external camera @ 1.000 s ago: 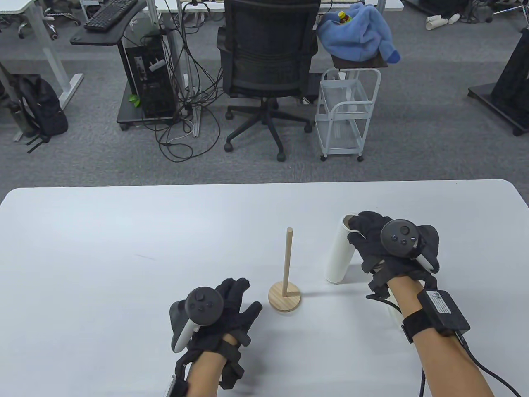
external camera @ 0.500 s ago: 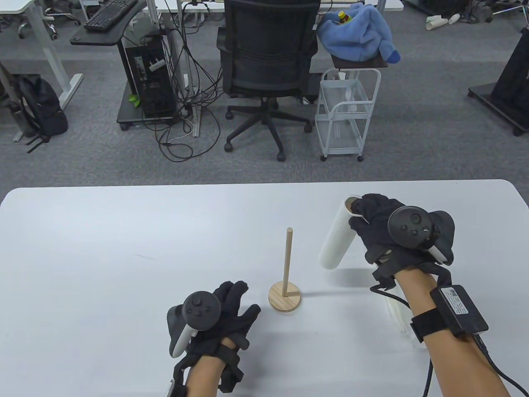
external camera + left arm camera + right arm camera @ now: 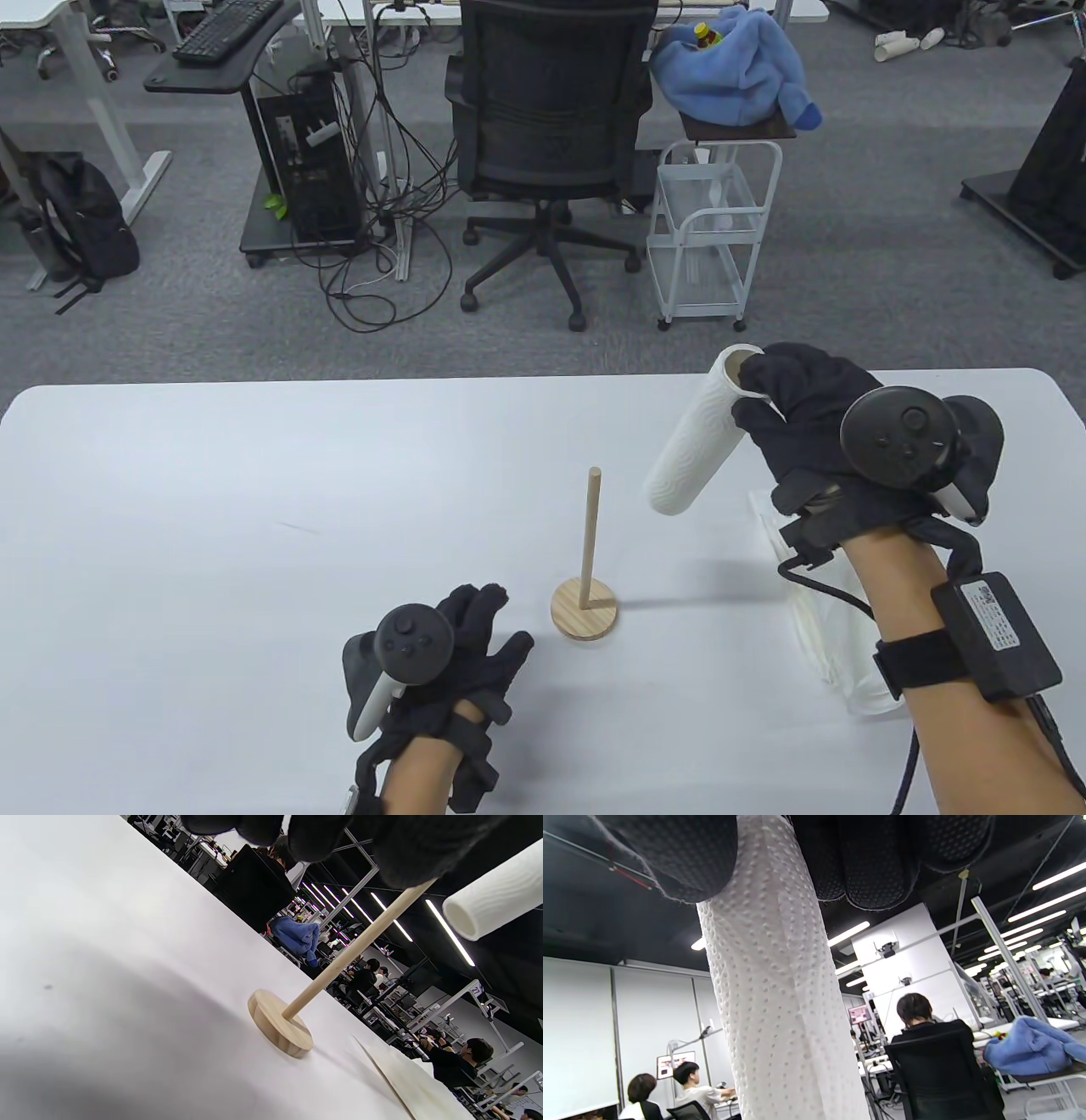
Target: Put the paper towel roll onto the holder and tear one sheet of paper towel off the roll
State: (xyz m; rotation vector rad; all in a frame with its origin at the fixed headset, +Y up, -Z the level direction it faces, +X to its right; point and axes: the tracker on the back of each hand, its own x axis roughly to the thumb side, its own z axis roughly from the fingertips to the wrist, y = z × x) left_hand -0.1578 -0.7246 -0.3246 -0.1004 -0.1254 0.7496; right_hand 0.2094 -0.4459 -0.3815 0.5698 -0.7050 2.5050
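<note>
My right hand point(image 3: 793, 407) grips the upper end of a thin white paper towel roll point(image 3: 691, 446) and holds it tilted in the air, right of the holder. The wooden holder point(image 3: 585, 598) stands upright on the white table point(image 3: 212, 526), a round base with a thin dowel. In the left wrist view the holder point(image 3: 282, 1022) leans right and the roll's open end point(image 3: 488, 906) hangs above it. The right wrist view shows the embossed roll point(image 3: 776, 993) between my fingers point(image 3: 874, 861). My left hand point(image 3: 479, 628) rests on the table just left of the base, fingers relaxed, holding nothing.
Loose white paper sheets point(image 3: 827, 628) lie on the table under my right forearm. Beyond the table's far edge stand an office chair point(image 3: 547, 127), a white wire cart point(image 3: 713, 233) and a stool with a blue cloth point(image 3: 738, 68).
My right hand has lifted the roll off the table, carrying it up and away from me while tilting it. The left hand has barely shifted.
</note>
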